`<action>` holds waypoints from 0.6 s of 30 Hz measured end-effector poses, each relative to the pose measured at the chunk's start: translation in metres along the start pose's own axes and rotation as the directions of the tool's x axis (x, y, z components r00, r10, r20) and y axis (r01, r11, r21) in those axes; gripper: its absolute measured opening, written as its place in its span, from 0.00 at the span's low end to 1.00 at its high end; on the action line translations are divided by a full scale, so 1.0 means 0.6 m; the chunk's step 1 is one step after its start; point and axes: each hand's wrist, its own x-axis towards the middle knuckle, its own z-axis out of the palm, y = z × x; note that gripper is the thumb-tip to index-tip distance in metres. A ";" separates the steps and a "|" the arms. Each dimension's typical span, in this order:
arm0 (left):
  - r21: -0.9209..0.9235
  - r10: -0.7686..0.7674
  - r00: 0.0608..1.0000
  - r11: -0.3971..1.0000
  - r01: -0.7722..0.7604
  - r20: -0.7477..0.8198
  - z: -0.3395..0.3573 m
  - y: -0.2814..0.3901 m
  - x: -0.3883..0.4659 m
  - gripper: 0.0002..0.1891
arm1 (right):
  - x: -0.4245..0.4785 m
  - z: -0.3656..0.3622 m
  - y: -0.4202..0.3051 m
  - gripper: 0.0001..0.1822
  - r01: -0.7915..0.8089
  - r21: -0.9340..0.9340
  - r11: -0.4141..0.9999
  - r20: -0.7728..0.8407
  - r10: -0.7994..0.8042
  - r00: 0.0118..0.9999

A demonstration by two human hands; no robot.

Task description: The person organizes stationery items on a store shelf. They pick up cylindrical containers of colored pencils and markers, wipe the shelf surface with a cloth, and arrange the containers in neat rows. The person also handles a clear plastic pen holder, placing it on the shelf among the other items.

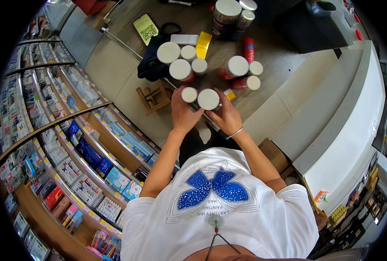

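Note:
At the near edge of the dark wooden table, my left hand (184, 114) is curled around a small white-lidded canister (189, 94). My right hand (227, 115) grips the side of a larger white-lidded canister (208, 99), whose lid is close beside the small one. My left thumb reaches toward the larger canister. Whether their bases rest on the table cannot be seen. Beyond my left hand stand two large (180, 69) and two small white-lidded canisters (199, 66). Past my right hand are a large red canister (238, 66) and two smaller ones (253, 83), one tilted.
Farther back are a phone (145, 29), dark cloth (154, 60), a yellow packet (203, 44), a red tube (249, 49), more canisters (227, 8) and a large jug (314, 27). A wooden stool (154, 96) stands below the table's left side. Stationery shelves (82, 130) line the left.

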 end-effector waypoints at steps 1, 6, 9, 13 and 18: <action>0.002 0.021 1.000 1.000 -0.021 -0.018 -0.003 -0.003 -0.003 0.36 | 0.007 0.007 0.005 0.38 0.027 0.011 1.000 -0.006 -0.027 1.000; -0.114 0.010 0.998 0.993 -0.016 -0.058 -0.031 0.006 -0.006 0.33 | 0.014 0.013 0.029 0.34 -0.026 0.004 1.000 -0.005 0.026 1.000; -0.079 0.015 0.994 0.997 -0.023 -0.105 -0.068 -0.011 0.005 0.32 | -0.008 0.004 0.051 0.29 -0.059 0.030 0.998 -0.026 0.060 0.998; 0.062 -0.043 0.928 0.996 0.071 -0.371 -0.106 -0.056 0.076 0.32 | -0.044 -0.006 0.096 0.15 0.007 0.021 1.000 -0.015 -0.007 1.000; 0.412 0.044 0.952 0.907 0.088 -0.301 -0.130 -0.132 0.139 0.15 | -0.087 -0.002 0.098 0.09 0.074 0.014 0.997 0.079 -0.075 0.994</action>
